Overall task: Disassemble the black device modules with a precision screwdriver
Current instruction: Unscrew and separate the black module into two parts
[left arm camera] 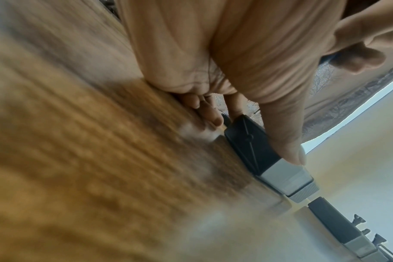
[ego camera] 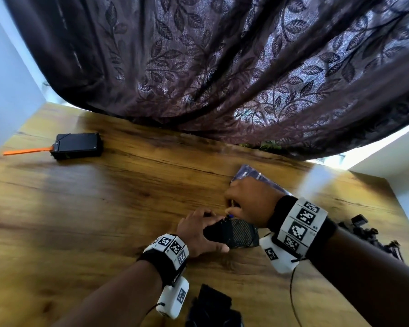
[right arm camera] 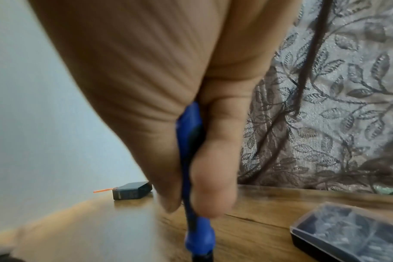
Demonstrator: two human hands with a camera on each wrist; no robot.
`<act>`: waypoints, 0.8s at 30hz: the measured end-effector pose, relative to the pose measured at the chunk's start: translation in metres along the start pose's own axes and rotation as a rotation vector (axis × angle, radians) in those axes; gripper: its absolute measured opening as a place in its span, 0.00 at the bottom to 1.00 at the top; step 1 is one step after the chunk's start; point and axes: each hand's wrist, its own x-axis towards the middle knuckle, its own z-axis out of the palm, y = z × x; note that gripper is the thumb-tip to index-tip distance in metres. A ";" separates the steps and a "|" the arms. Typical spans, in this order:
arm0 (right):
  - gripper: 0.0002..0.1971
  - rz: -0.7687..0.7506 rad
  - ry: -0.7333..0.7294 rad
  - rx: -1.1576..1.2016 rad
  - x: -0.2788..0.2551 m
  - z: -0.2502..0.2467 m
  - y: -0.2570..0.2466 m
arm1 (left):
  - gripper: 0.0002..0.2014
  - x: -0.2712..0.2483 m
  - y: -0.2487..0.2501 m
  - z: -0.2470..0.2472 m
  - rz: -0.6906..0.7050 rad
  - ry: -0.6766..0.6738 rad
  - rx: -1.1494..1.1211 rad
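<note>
A black device module with a ribbed top lies on the wooden table near the front middle. My left hand grips its left end, thumb along the near side and fingers over the far edge. My right hand holds a blue precision screwdriver upright between thumb and fingers, its tip at the module's far left corner. The module's side is black with a grey end. A second black module with an orange strap lies at the far left.
A clear-lidded case of bits sits just right of my right hand. Dark parts lie at the table's right edge and a black object at the front edge. A dark leaf-patterned curtain hangs over the table's back.
</note>
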 end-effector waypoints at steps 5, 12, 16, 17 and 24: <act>0.11 0.146 0.243 0.229 -0.005 0.027 0.006 | 0.46 -0.001 0.002 -0.002 -0.007 -0.019 0.008; 0.05 0.105 0.416 0.726 -0.032 0.052 0.014 | 0.47 -0.003 0.004 -0.003 -0.023 -0.031 0.020; 0.03 0.174 0.566 0.929 -0.041 0.067 0.021 | 0.46 0.002 0.004 -0.003 -0.049 -0.043 0.023; 0.03 0.210 0.621 1.041 -0.044 0.069 0.025 | 0.42 0.003 0.004 -0.002 -0.055 -0.031 -0.002; 0.03 0.344 0.794 1.326 -0.079 0.086 0.044 | 0.11 0.017 0.005 -0.001 -0.193 0.027 -0.201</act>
